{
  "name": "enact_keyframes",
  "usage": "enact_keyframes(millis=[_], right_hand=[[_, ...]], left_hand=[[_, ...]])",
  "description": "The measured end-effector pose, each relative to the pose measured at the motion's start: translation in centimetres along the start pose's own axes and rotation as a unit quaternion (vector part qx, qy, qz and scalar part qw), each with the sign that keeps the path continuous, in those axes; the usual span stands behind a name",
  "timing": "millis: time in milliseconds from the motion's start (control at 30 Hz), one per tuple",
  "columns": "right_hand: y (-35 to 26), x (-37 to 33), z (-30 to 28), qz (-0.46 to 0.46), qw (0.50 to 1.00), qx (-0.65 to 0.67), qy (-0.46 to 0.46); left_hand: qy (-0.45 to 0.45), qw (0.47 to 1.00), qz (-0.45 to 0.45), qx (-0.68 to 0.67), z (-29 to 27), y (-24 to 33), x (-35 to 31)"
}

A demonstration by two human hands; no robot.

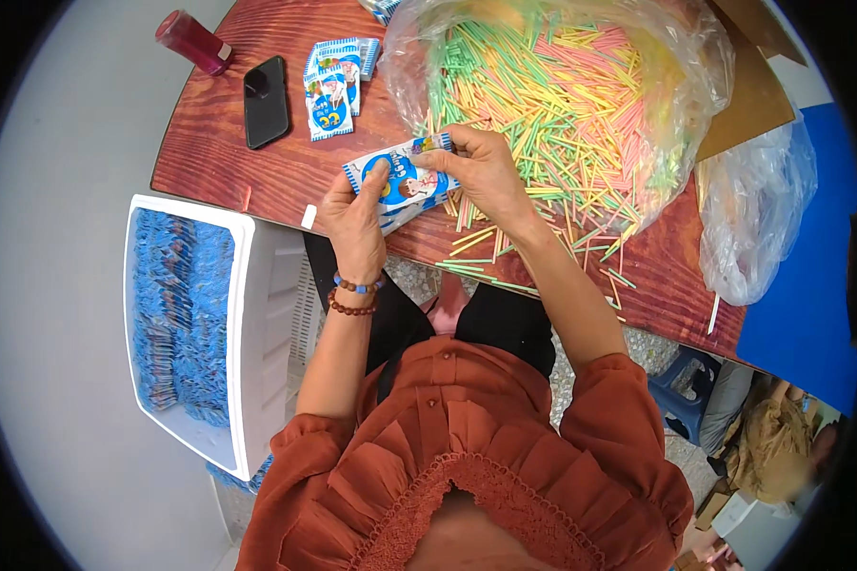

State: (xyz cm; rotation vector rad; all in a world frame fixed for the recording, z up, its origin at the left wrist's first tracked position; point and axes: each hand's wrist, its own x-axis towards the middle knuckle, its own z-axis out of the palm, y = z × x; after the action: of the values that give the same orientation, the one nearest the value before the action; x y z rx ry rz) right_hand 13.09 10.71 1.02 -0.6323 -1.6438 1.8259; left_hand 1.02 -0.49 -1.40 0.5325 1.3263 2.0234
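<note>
Between my two hands is a small stack of blue and white printed packets (409, 183), held over the table's near edge. My left hand (357, 214) grips the stack's left end, its thumb pressed on the top packet. At the right end, the fingers of my right hand (486, 176) pinch the packet's upper corner. More packets of the same kind (331, 100) lie in a loose pile just beyond my left hand. To the right, a large clear plastic bag (409, 67) lies spread open, full of thin green, yellow and pink sticks (543, 105).
A black phone (267, 103) and a red-capped bottle (193, 43) are on the wooden table (209, 143), left. Beside my left arm stands a white bin (267, 285) filled with blue packets. Loose sticks lie along the near edge. An empty-looking plastic bag (757, 209) hangs at right.
</note>
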Motion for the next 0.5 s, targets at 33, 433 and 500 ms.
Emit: enact_keyframes(millis=[33, 433, 500], right_hand=[[0.1, -0.2, 0.0, 0.0, 1.0, 0.001, 0.002], [-0.2, -2.2, -4.4, -0.193, 0.98, -0.051, 0.019], [-0.4, -2.7, -4.6, -0.261, 0.949, -0.172, -0.03]], left_hand=[[0.013, 1.0, 0.001, -0.02, 0.2, -0.3, -0.2], [-0.028, 0.988, -0.112, -0.105, 0.7, -1.0, -1.0], [-0.042, 0.987, -0.115, -0.101, 1.3, -0.9, -1.2]])
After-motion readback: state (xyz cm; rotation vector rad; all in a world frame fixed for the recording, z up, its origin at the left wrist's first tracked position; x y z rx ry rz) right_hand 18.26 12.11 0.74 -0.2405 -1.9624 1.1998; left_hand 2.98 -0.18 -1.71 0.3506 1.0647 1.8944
